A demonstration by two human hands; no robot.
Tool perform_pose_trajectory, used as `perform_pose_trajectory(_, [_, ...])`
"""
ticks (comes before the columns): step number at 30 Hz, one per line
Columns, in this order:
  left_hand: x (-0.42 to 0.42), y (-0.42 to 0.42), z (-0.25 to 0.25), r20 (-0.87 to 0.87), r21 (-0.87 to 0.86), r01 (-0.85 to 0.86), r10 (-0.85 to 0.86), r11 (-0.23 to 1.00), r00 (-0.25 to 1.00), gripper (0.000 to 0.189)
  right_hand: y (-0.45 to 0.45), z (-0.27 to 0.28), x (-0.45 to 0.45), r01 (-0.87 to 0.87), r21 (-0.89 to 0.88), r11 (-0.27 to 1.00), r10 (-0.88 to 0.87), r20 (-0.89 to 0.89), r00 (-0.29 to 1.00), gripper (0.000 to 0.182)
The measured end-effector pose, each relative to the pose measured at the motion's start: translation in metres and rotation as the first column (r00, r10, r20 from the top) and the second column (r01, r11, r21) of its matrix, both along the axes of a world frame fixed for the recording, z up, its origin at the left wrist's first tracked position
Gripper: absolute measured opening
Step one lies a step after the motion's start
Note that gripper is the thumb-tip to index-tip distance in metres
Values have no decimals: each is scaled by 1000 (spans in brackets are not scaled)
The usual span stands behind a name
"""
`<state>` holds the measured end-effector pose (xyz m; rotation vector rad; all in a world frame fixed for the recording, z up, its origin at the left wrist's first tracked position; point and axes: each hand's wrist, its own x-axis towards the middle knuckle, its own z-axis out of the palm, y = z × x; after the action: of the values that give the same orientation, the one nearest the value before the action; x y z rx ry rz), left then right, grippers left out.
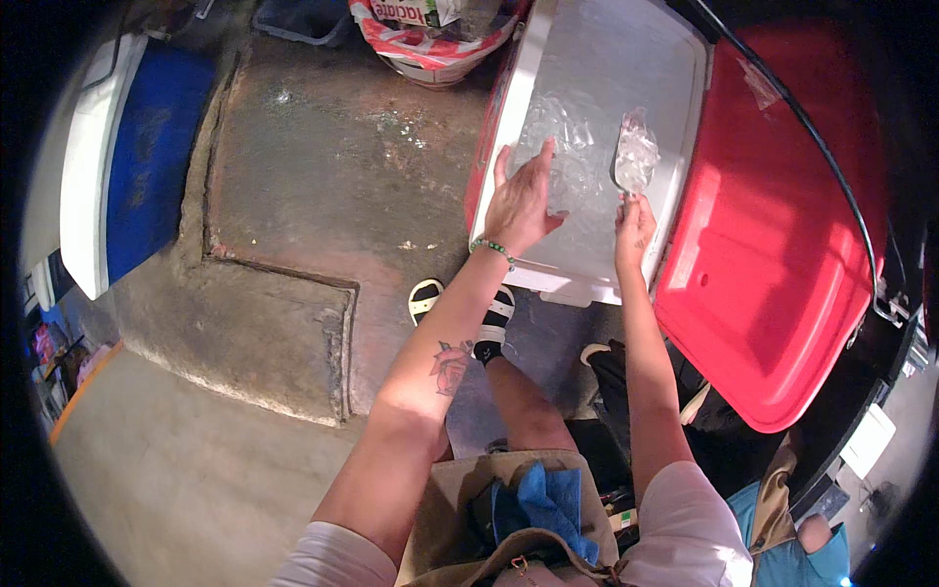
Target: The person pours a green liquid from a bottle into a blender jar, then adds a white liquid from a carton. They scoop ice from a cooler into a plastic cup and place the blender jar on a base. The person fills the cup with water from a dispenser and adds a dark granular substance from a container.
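My right hand (634,224) grips the handle of a metal scoop (620,158), which is heaped with clear ice (638,158). The scoop is held inside a white-walled cooler (616,44), with its blade pointing away from me. My left hand (519,197) reaches over the cooler's left wall, fingers spread, with nothing plainly held. Just beyond its fingers lies more clear, shiny material (561,128) that looks like ice; I cannot tell whether a clear bag or container is among it.
The red cooler lid (763,293) hangs along the right side, crossed by a black cable (814,125). A bin with a red-and-white liner (433,55) stands beyond on the left. A blue-and-white cooler (139,161) is far left. Grooves cut the concrete floor (315,161).
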<state>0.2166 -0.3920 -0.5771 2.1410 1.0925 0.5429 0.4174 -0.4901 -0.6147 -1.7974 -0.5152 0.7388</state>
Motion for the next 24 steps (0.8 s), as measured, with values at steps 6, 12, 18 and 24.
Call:
perform_pose_trajectory(6, [4, 0, 5, -15, -27, 19, -19, 999, 1000, 123, -56, 89, 14, -229, -300, 926, 281, 143, 949, 17])
perform_pose_trajectory(12, [3, -1, 3, -4, -31, 27, -27, 999, 1000, 123, -3, 186, -25, -331, -781, 531, 751, 252, 610, 21])
perform_pose_trajectory(18, [3, 0, -22, -81, 135, 10, 1, 991, 997, 121, 15, 230, -44, -56, -882, 468, 820, 410, 399, 24])
perform_pose_trajectory(24, [0, 2, 11, 6, -39, 36, -35, 999, 999, 114, -16, 70, 30, -104, -857, 504, 681, 320, 659, 30])
